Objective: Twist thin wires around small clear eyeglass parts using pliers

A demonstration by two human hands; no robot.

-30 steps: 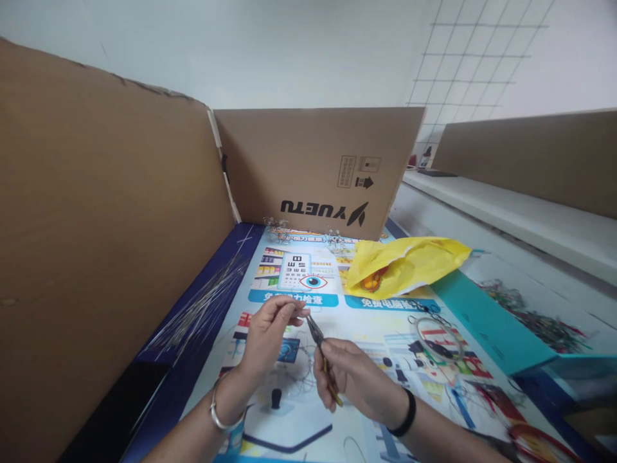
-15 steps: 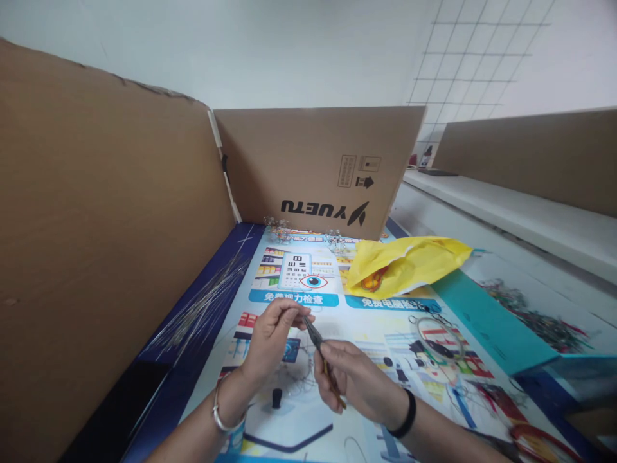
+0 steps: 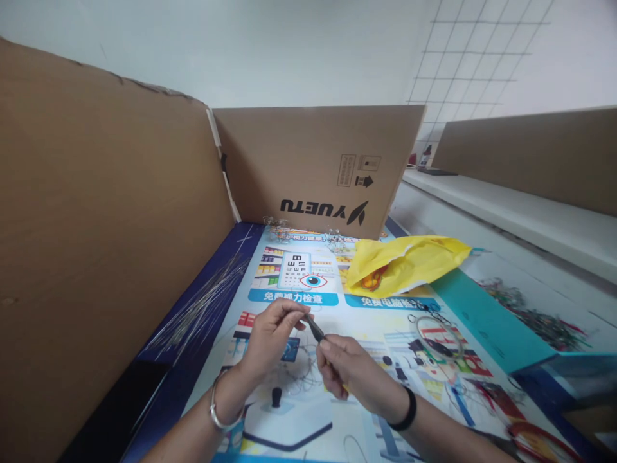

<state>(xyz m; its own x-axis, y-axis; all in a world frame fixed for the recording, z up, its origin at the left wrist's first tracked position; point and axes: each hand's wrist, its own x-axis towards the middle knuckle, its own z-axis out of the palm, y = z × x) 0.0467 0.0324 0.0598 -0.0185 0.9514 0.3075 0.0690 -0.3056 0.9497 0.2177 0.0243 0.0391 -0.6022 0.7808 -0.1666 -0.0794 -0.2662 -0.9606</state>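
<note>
My right hand (image 3: 344, 366) is closed round the handles of a pair of pliers (image 3: 315, 329), whose dark jaws point up and left. Near the tip of the jaws, my left hand (image 3: 274, 331) pinches with thumb and forefinger; thin wire seems to be there, but it is too fine to make out clearly. Below the hands, a loose tangle of thin wire (image 3: 301, 373) lies on the printed poster sheet (image 3: 289, 415). A bundle of straight metal wires (image 3: 202, 308) rests on the blue strip to the left.
Cardboard panels (image 3: 313, 161) stand at the back and left. A yellow bag (image 3: 409, 263) lies at the back right, by a teal box (image 3: 491, 318) with a heap of coloured wire pieces (image 3: 544, 325). A round hoop (image 3: 438, 337) sits right of my hands. Small wire pieces (image 3: 335, 240) stand by the back panel.
My right hand has turned a little and its fingers have closed further round the pliers' handles. My left hand has stayed nearly in place.
</note>
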